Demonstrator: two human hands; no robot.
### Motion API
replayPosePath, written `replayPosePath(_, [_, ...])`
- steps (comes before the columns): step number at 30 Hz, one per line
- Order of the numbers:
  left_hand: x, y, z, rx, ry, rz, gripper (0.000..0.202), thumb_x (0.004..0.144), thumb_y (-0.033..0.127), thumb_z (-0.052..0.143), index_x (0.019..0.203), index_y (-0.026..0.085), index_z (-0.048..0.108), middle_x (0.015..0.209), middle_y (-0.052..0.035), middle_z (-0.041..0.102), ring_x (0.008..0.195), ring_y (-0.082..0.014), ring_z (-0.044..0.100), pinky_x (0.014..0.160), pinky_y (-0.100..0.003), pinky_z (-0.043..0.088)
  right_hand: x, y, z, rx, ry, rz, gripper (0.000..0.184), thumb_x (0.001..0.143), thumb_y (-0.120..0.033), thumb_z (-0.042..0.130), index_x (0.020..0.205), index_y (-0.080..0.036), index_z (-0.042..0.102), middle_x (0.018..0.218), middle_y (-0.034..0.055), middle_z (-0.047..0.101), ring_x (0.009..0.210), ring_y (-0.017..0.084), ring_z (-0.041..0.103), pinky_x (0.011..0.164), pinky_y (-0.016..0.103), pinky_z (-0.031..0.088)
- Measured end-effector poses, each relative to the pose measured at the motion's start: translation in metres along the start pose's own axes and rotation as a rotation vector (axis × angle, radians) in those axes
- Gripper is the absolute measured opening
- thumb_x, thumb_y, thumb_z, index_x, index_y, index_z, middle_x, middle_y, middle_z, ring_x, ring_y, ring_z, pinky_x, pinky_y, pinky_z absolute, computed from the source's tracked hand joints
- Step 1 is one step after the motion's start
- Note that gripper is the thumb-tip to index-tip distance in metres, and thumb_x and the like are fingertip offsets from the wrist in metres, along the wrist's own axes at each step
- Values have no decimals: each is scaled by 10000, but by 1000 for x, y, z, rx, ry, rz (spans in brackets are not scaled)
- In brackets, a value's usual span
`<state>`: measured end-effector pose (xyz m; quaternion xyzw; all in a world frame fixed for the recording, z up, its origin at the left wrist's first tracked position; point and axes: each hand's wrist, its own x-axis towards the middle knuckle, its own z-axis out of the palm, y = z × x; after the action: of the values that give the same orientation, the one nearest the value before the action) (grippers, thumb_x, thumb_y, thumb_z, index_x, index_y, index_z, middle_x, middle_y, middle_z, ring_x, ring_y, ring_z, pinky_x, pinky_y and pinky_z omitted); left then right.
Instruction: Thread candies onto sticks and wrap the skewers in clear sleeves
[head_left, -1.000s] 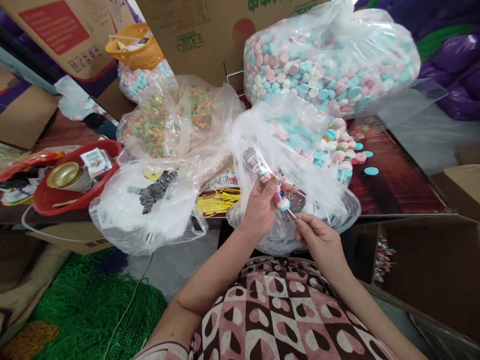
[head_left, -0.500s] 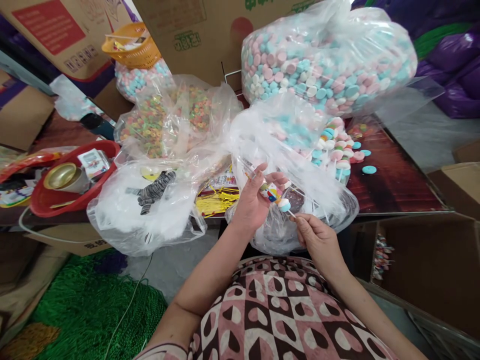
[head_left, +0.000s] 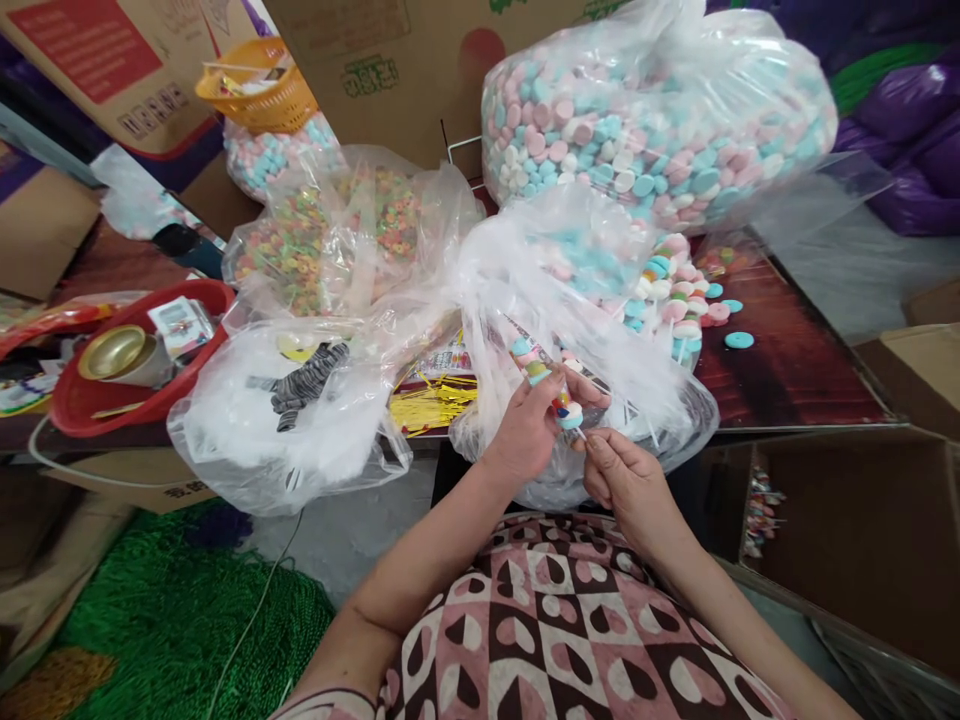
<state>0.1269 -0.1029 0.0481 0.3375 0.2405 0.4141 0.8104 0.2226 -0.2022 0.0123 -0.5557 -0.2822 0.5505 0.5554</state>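
Observation:
In front of my body, a marshmallow candy skewer point(head_left: 570, 415) slants between my hands. My left hand point(head_left: 527, 430) has its fingers curled round the middle of it, over what looks like a printed clear wrapper. Pastel and coloured sweets show above and below those fingers. Low on the skewer, my right hand point(head_left: 624, 474) pinches the thin white stick just under a blue and white marshmallow. Both hands are held above a crumpled clear plastic bag point(head_left: 487, 400) at the table's front edge. How far the wrapper covers the sweets is hard to make out.
A big bag of pastel marshmallows point(head_left: 660, 130) sits at the back. Candy skewers point(head_left: 679, 310) lie to the right, above an open carton point(head_left: 855, 540). Leftward are a bag of gummy rings point(head_left: 315, 240), gold twist ties point(head_left: 435, 403) and a red basin point(head_left: 142, 410).
My left hand has moved right and slightly down, its fingers now closed round the sweets. The skewer stands more upright, with its upper sweets now visible. My right hand still pinches the stick.

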Motion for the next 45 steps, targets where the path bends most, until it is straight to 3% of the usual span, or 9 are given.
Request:
replayPosePath(7, [1,32,-4,-107,38,31,494,759,450,787,1183,274,605,1045,-47,728,943,-218,718,795,-323,538,3,-2,-7,-108,51,-97,342,872,-548,636,867,-206,647,491,-63,425,455,107,366,463,253,280])
replayPosePath(12, [7,29,0,-158,232,27,240,819,350,718,1001,214,643,787,-13,712,804,-183,718,830,-340,535,2,-11,-6,-278,81,-154,327,862,-526,629,954,-217,682,510,-49,468,469,130,416,479,270,344])
replayPosePath(18, [8,16,0,-133,187,1,143,823,315,662,859,181,633,701,-6,696,753,-170,720,828,-320,542,8,-24,-2,-561,-99,-217,388,907,-515,542,670,-211,587,506,-35,427,470,108,359,451,245,284])
replayPosePath(22, [8,12,1,-66,190,-19,167,824,342,647,811,179,615,701,-16,699,758,-183,725,752,-286,534,10,-25,0,-637,-60,-244,438,918,-519,517,606,-211,516,497,-32,411,483,109,349,452,239,261])
replayPosePath(26, [7,4,-1,2,186,-30,212,825,374,638,749,178,613,670,-37,700,770,-203,726,728,-286,533,14,-22,3,-593,-12,-229,454,909,-530,536,583,-214,523,500,-13,489,511,130,444,485,243,324])
replayPosePath(33, [6,3,-2,122,166,9,269,834,415,611,707,178,631,684,-61,724,790,-211,724,707,-278,532,22,-23,8,-402,-108,-108,451,846,-580,620,607,-200,572,535,-6,541,479,123,472,492,258,360])
replayPosePath(38, [10,15,-4,-38,211,38,204,831,395,651,820,198,600,664,-10,702,754,-194,726,742,-293,533,12,-22,-4,-175,-163,27,396,818,-547,685,982,-189,726,634,-14,601,493,103,455,491,245,349])
replayPosePath(42, [13,22,-9,-114,182,9,283,839,406,669,1063,241,614,796,-13,738,814,-209,739,760,-318,535,8,-14,-10,-132,-47,54,414,808,-542,700,999,-181,763,539,-32,530,480,99,406,467,242,296])
replayPosePath(45, [15,23,-10,-187,191,2,247,854,405,659,1022,229,615,818,-18,740,801,-204,739,792,-335,540,9,-8,-10,-141,65,-34,385,791,-496,733,1022,-189,758,584,-27,563,516,107,434,502,252,343])
